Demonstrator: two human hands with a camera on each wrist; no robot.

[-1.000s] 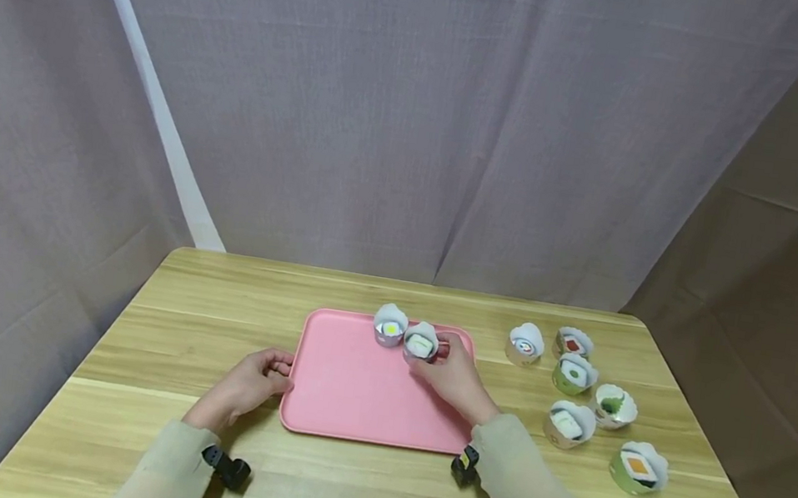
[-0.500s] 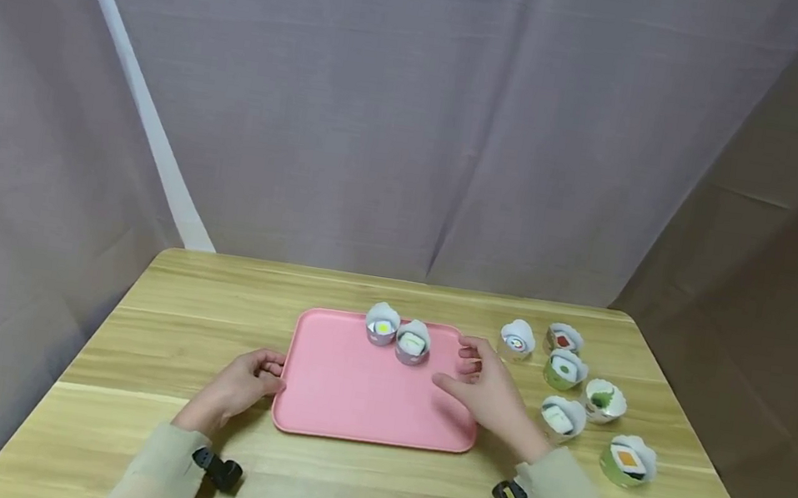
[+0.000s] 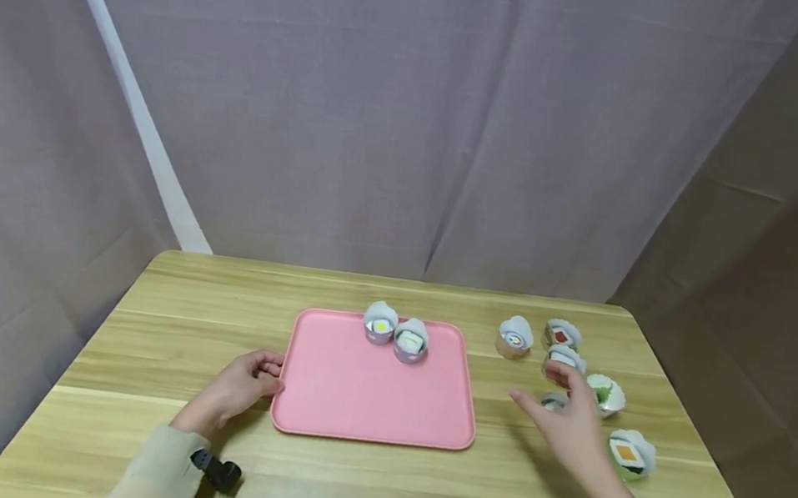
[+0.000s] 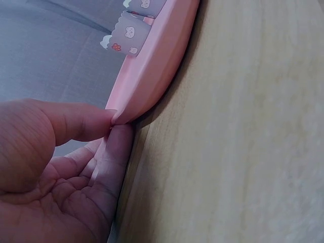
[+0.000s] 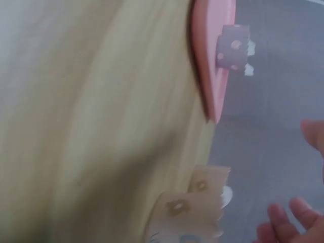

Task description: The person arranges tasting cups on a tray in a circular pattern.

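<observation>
Over to the loose cups at the right has gone the right hand (image 3: 575, 428), which half a second ago was over the tray's right side — its thumb and fingers are spread apart, partly hiding two cups. Left hand (image 3: 234, 387) pinches the left rim of the pink tray (image 3: 364, 400) between thumb and finger, the tray flat on the wooden table (image 3: 352, 491). An orange-centred cup (image 3: 629, 456) stands right of the right hand; farther back, two greyish cups (image 3: 410, 343) sit side by side along the tray's far edge — behind all hangs a grey curtain (image 3: 342, 107)
</observation>
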